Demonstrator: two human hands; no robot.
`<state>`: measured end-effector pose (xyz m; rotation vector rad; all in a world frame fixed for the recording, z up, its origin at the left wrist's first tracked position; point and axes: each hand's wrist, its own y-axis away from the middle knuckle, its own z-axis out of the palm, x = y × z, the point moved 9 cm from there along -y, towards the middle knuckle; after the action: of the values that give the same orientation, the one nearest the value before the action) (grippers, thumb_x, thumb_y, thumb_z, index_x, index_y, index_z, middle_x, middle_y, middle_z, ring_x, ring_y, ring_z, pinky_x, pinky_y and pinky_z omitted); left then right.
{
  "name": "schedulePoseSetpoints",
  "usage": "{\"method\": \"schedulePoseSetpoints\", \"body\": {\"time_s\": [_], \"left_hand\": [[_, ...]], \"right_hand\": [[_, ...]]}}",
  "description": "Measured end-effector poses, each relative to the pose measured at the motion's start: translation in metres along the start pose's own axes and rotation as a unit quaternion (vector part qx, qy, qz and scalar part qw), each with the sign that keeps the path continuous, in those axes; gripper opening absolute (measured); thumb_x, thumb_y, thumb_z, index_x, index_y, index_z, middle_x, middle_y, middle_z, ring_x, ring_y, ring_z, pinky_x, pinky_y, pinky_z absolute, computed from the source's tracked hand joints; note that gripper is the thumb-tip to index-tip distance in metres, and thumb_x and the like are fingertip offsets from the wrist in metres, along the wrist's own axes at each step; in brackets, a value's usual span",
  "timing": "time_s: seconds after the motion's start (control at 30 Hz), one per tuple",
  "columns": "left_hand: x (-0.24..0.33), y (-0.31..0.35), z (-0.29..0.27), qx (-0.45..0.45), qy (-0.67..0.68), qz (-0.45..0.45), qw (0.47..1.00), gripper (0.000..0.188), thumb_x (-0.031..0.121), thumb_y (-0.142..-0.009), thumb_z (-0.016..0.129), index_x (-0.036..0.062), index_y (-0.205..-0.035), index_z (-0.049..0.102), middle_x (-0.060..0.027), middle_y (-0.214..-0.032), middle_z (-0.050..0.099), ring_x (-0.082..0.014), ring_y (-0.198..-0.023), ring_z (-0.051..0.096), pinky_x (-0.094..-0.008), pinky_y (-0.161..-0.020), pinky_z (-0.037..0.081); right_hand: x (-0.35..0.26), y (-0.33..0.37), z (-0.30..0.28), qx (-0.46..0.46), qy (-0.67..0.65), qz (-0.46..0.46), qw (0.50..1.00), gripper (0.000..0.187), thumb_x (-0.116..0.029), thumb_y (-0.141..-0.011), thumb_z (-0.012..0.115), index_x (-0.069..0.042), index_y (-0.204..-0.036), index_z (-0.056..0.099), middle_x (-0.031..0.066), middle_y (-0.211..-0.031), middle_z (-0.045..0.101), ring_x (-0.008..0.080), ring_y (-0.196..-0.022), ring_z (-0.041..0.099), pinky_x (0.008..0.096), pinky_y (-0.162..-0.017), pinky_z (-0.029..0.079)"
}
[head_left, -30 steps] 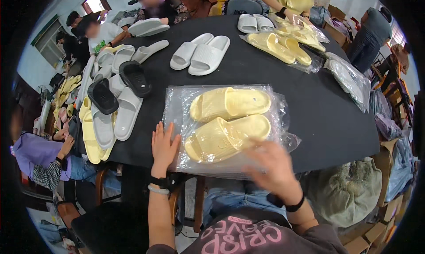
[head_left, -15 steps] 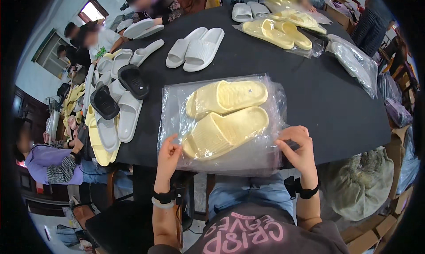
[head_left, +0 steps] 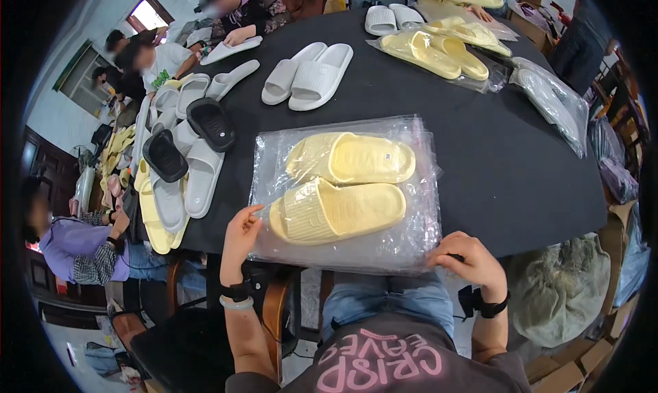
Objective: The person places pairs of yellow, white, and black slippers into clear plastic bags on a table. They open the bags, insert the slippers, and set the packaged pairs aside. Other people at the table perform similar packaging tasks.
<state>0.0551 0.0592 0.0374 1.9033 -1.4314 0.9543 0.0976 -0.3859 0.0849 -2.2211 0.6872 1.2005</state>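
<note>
A pair of yellow slippers (head_left: 367, 211) lies side by side, toes to the left, inside a clear plastic bag (head_left: 356, 254) at the table's near edge. The bag seems to rest on a stack of similar clear bags. My left hand (head_left: 241, 239) is closed at the bag's left edge, near the toe of the closer slipper. Thumb and fingers of my right hand (head_left: 473, 257) pinch the bag's lower right corner.
Grey, yellow and black slippers (head_left: 166, 158) pile up at the left of the black table (head_left: 507, 180). A white pair (head_left: 319, 78) stands beyond the bag. Bagged yellow slippers (head_left: 428, 54) and a bagged white pair (head_left: 550, 97) lie far right. Several people work around the table.
The nearer slipper has shifted left and turned flatter inside the bag. Both my hands have moved outward and slightly down. Across the table, a person's white slipper has been lowered.
</note>
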Motion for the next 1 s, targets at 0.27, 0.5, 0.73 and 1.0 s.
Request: {"method": "schedulePoseSetpoints", "body": {"time_s": [0.27,0.5,0.73,1.0], "left_hand": [[0.042,-0.01,0.013,0.083,-0.024,0.091,0.992,0.043,0.011,-0.096,0.059,0.0029,-0.138,0.051,-0.0141,-0.13,0.054,-0.021,-0.112,0.056,-0.0318,-0.092,0.045],[0.037,-0.024,0.06,0.036,-0.12,0.163,0.979,0.053,0.023,-0.103,0.048,-0.0068,-0.146,0.037,-0.0261,-0.149,0.041,-0.0398,-0.138,0.04,-0.0428,-0.116,0.03],[0.04,-0.017,0.055,0.094,-0.125,0.165,0.974,0.058,0.032,-0.103,0.045,-0.005,-0.147,0.037,-0.0242,-0.153,0.038,-0.038,-0.141,0.036,-0.0448,-0.117,0.027],[0.045,-0.011,0.05,0.156,-0.158,0.181,0.958,0.055,0.03,-0.099,0.053,-0.0005,-0.144,0.045,-0.0208,-0.149,0.044,-0.0369,-0.138,0.039,-0.0473,-0.116,0.028]], "right_hand": [[-0.005,-0.065,-0.017,-0.015,0.15,-0.05,0.987,0.036,-0.003,-0.087,0.061,-0.005,-0.123,0.063,0.0174,-0.134,0.057,0.0369,-0.118,0.057,0.0428,-0.103,0.044],[0.032,-0.138,0.007,-0.083,0.192,-0.031,0.977,0.058,-0.013,-0.088,0.069,-0.011,-0.142,0.049,0.0218,-0.146,0.047,0.041,-0.132,0.046,0.0445,-0.108,0.041],[-0.017,-0.161,-0.022,0.071,0.369,-0.129,0.918,0.072,-0.016,-0.084,0.073,-0.01,-0.148,0.041,0.0227,-0.154,0.034,0.0395,-0.138,0.04,0.0467,-0.112,0.038],[0.032,-0.157,-0.006,-0.05,0.438,-0.046,0.896,0.053,-0.03,-0.089,0.067,-0.011,-0.137,0.053,0.0143,-0.144,0.049,0.0386,-0.133,0.045,0.0484,-0.107,0.042]]}}
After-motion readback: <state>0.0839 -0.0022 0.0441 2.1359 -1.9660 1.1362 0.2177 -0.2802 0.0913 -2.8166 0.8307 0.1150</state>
